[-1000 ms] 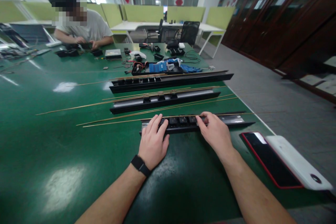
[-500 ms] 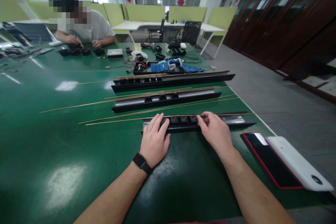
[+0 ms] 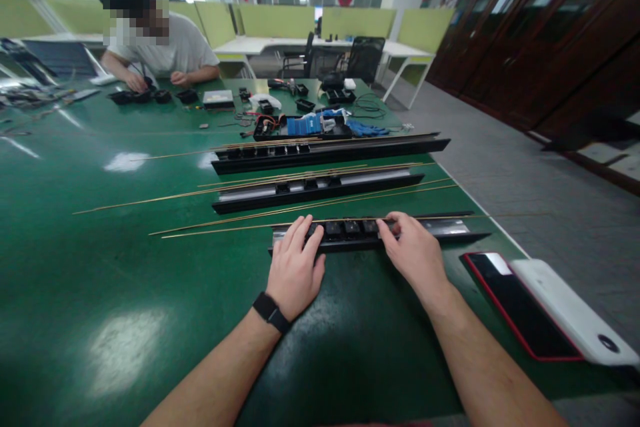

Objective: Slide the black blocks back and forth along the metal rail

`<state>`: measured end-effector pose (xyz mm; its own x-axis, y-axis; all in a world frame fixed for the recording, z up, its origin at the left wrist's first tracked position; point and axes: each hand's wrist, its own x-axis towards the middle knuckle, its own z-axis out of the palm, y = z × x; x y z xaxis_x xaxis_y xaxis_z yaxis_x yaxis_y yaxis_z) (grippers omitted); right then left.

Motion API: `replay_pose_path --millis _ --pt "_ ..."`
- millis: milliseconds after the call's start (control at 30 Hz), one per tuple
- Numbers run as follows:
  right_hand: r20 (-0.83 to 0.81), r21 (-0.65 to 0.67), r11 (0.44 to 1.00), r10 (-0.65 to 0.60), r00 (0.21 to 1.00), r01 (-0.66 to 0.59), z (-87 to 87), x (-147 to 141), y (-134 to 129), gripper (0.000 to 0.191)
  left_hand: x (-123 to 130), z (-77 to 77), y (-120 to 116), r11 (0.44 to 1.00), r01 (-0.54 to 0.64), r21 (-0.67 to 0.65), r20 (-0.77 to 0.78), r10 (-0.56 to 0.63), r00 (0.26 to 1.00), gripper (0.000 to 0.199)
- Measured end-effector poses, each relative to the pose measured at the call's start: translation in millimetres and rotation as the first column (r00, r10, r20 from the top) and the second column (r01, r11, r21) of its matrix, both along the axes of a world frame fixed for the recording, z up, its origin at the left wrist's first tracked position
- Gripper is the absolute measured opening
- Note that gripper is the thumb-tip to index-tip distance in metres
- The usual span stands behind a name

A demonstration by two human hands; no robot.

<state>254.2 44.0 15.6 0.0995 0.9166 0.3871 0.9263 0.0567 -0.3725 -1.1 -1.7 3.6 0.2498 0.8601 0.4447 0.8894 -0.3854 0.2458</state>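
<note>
The nearest black trough-like channel (image 3: 445, 239) with a silvery inside lies across the table, holding a row of black square blocks (image 3: 351, 227). Over its left end rests my left hand (image 3: 296, 260), fingers stretched across the blocks and the thumb out. At the right end of the row my right hand (image 3: 413, 250) has its thumb and fingertips curled together; whatever lies between them is hidden. Along the channel's far side runs a thin brass-coloured rod (image 3: 225, 231), reaching past both ends.
Behind lie a second channel (image 3: 270, 200), a third channel (image 3: 340, 154) and more thin rods (image 3: 150, 201). A red-edged phone (image 3: 525, 310) and a white device (image 3: 575, 310) sit at right. Beyond a box of parts (image 3: 305, 127), a co-worker (image 3: 175, 47) handles black parts.
My hands keep almost the same places on the channel. The co-worker's hand has moved lower toward the black parts. The view has shifted very slightly.
</note>
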Motion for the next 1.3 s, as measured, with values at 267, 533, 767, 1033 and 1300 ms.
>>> replay_pose_path --millis 267,533,767,1033,1300 --pt "-0.016 -0.010 1.000 0.000 1.000 0.000 2.1 -0.7 -0.2 0.034 -0.1 1.4 0.2 1.000 0.003 0.008 0.012 -0.003 1.000 0.049" --pt "0.010 -0.016 1.000 -0.007 1.000 0.007 3.3 -1.7 -0.5 0.034 -0.8 -1.1 2.0 1.000 0.004 0.026 0.001 -0.004 1.000 0.050" --pt "0.036 0.011 1.000 -0.016 0.999 0.015 1.0 -3.2 0.6 0.034 -1.4 -3.6 3.9 0.999 -0.002 0.044 0.009 0.002 1.000 0.051" --pt "0.015 0.000 1.000 -0.009 1.000 0.009 0.3 -2.0 -0.4 0.033 -0.6 -2.0 1.8 0.999 -0.006 0.048 -0.020 0.007 1.000 0.050" --pt "-0.007 0.015 1.000 0.000 1.000 0.000 -0.9 -1.2 -0.7 0.035 -0.3 -0.4 1.4 0.999 -0.009 0.032 -0.035 0.010 0.999 0.051"
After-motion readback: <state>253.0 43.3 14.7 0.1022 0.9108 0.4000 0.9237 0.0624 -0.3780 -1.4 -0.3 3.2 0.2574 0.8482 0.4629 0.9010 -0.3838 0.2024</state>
